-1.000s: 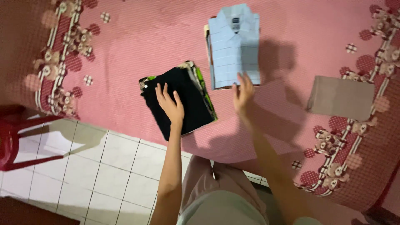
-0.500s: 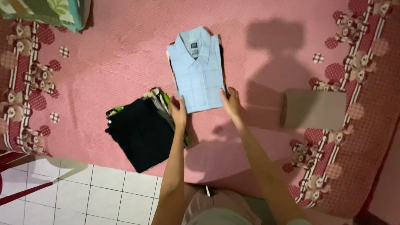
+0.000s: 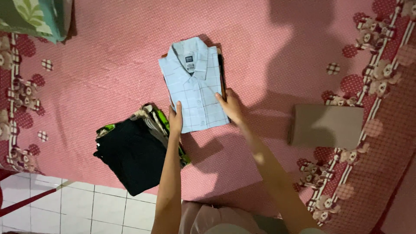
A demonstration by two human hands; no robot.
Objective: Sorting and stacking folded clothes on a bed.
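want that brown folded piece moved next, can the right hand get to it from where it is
Probably yes. The right hand rests at the light blue shirt's right edge, and only bare pink bedspread lies between it and the brown folded cloth.

Shirt [image 3: 195,86] between clothes stack [image 3: 136,149], folded cloth [image 3: 327,125]

Light-blue checked shirt [image 3: 193,89], pink dotted bedcover [image 3: 108,65].

A bed with a pink bedspread [image 3: 277,52] fills most of the frame — its patterned border runs down the left and right sides. On it, at center, lies a folded light blue shirt [image 3: 195,86]; lower left, a stack of dark folded clothes [image 3: 134,151]; right, a folded tan cloth [image 3: 327,125]; upper left corner — a green leaf-print pillow [image 3: 34,17].
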